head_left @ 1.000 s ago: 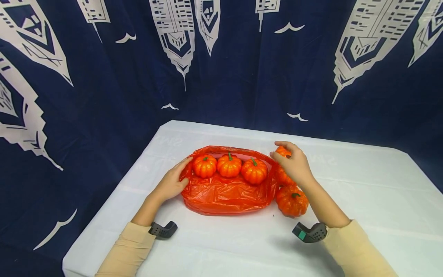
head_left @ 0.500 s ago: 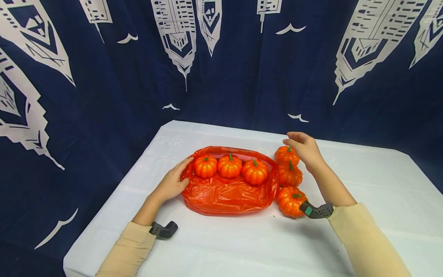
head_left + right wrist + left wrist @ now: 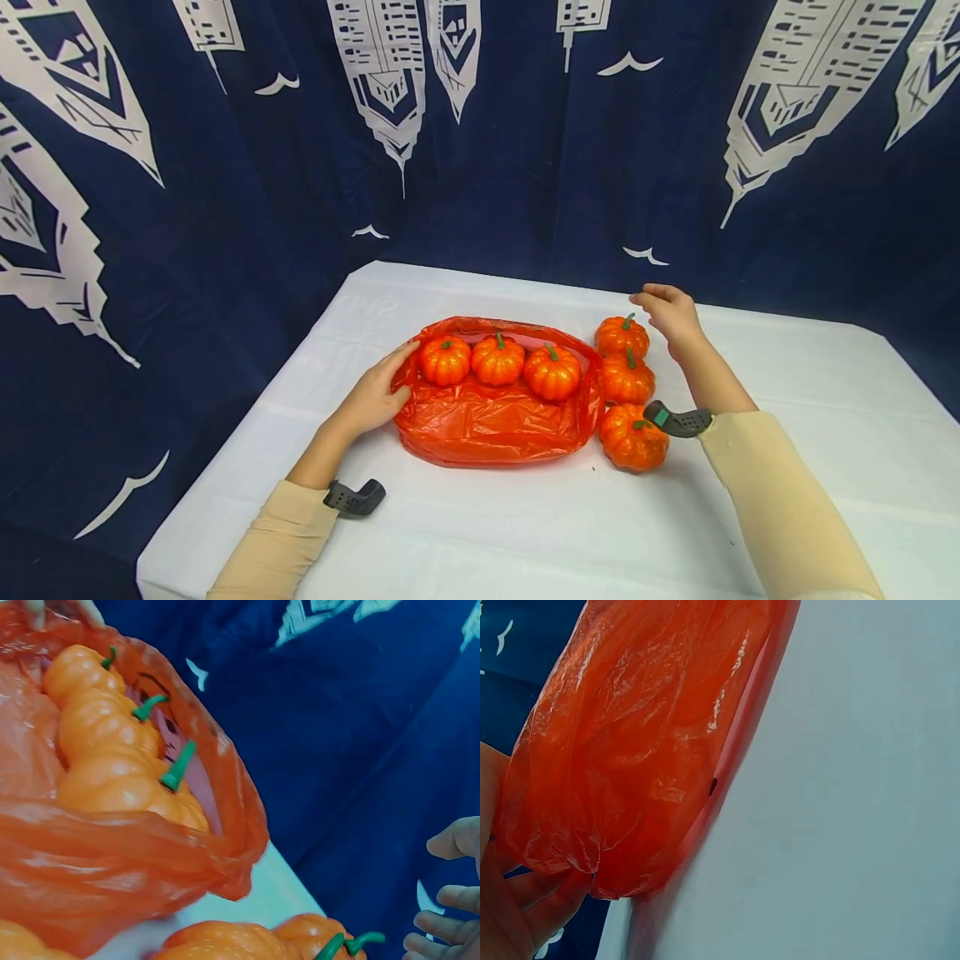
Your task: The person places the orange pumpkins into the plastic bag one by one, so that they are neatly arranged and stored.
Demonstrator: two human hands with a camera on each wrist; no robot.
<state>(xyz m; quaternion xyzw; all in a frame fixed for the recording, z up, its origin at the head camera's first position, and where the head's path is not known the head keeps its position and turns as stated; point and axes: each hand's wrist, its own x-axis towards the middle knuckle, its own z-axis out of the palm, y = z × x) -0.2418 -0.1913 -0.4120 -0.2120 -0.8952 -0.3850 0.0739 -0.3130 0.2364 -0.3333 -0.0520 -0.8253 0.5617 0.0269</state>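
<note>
My left hand (image 3: 371,396) holds the left end of a red plastic bag (image 3: 487,425), thumb and fingers spread around its rim. In the left wrist view the thin bag (image 3: 630,735) bunches beside the fingertips. Three small orange pumpkins (image 3: 551,372) sit in a row inside the bag's mouth, their green stems upward. My right hand (image 3: 671,317) is in the air just beyond the farthest pumpkin (image 3: 622,335) outside the bag, holding nothing. In the right wrist view the same right hand (image 3: 454,900) has its fingers loosely spread.
Outside the bag's right side, a middle pumpkin (image 3: 628,379) and a nearer, larger one (image 3: 633,437) line up with the farthest. All rest on a white-covered table (image 3: 480,533). A dark blue curtain (image 3: 510,200) with white building prints hangs behind the table.
My right hand has moved right and away from me, off the pumpkins outside the bag, uncovering them. My left hand, the bag and the pumpkins stay put.
</note>
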